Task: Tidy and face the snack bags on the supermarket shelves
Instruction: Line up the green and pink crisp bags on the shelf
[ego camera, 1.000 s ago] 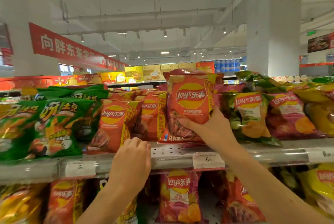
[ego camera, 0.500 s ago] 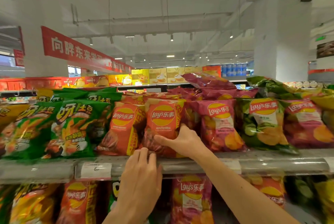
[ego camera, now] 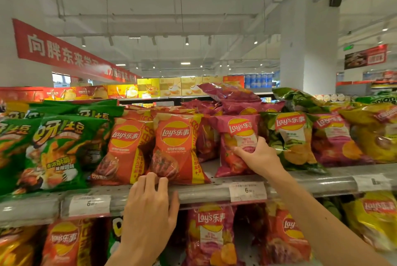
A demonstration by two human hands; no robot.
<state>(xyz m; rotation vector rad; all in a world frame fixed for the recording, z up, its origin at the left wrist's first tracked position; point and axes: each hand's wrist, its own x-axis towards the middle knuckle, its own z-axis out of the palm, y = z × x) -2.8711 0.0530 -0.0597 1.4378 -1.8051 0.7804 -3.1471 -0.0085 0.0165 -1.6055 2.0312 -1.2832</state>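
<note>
Right hand point(ego camera: 258, 157) shifted from orange Lay's bag point(ego camera: 176, 149) to gripping pink Lay's bag point(ego camera: 236, 147), orange bag now standing faced on shelf edge point(ego camera: 204, 193)

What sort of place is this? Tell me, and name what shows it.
Most likely a supermarket snack aisle. Facing rows of Lay's crisp bags fill a metal shelf with price tags clipped to its front edge, and a red hanging banner and more stocked shelving run behind.

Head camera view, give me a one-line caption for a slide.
Right hand grips a pink Lay's bag; left hand touches an orange one.
</note>
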